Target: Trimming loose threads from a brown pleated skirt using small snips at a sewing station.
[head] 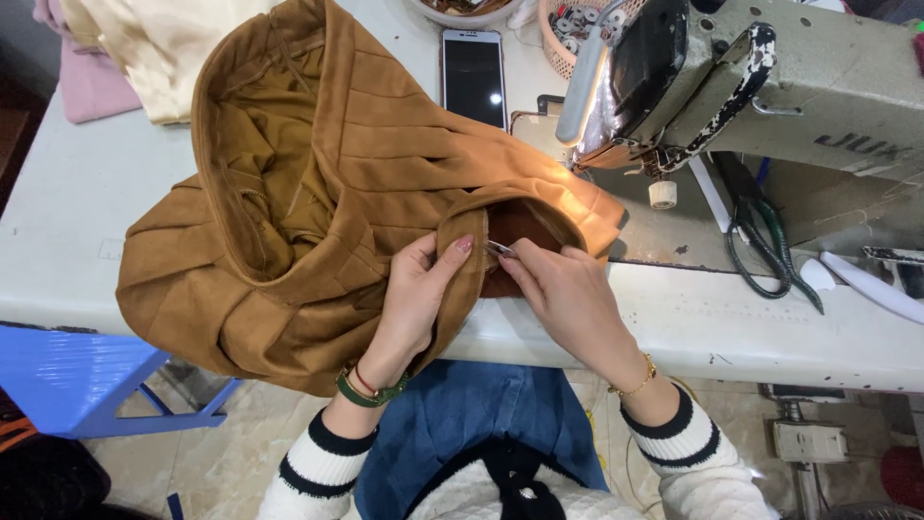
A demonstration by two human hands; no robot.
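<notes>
A tan pleated garment (318,193) lies bunched on the white sewing table (67,212), its edge reaching under the sewing machine head (751,77). My left hand (419,299) pinches a folded hem of the tan fabric, thumb on top. My right hand (568,294) holds a small metal tool (500,248), likely a thread snipper or tweezers, with its tip at the hem beside my left thumb. A darker brown lining (520,226) shows in the opening.
A black phone (474,75) lies behind the garment, next to a pink basket of bobbins (568,29). Green-handled scissors (770,250) rest to the right of the machine. Cream and pink fabric (115,48) is piled at the back left. A blue stool (87,376) stands at the left below.
</notes>
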